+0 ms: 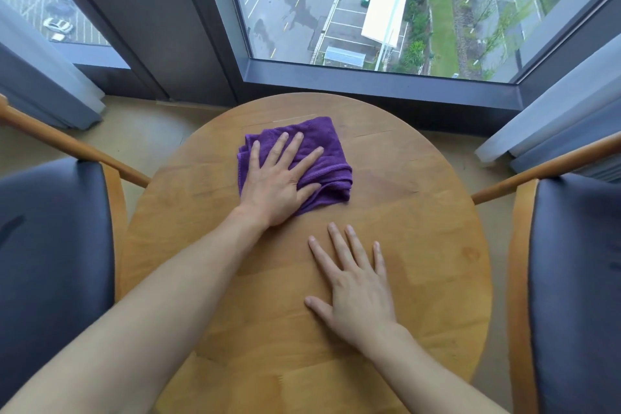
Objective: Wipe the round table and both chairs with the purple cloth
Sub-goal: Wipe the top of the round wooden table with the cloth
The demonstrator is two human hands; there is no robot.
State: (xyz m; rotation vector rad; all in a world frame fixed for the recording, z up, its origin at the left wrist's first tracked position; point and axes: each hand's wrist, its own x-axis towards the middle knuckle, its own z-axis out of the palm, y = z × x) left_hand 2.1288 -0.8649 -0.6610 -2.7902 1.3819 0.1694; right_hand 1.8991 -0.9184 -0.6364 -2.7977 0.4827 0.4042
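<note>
Your left hand (pixel 280 183) lies flat with fingers spread, pressing the purple cloth (pixel 327 153) onto the round table (pixel 437 245) toward its far edge, left of centre. Your right hand (pixel 354 286) rests palm down, fingers apart, on bare wood nearer the table's middle, holding nothing. A cushioned chair (pixel 53 245) flanks the left edge, another chair (pixel 578 279) the right

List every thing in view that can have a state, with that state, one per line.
purple cloth: bunched, lying on the table's far half under the left hand
left hand: fingers straight, pressing the cloth
right hand: flat on bare wood, holding nothing
round table: bears only cloth and hands
left chair: seat unoccupied
right chair: seat unoccupied
</note>
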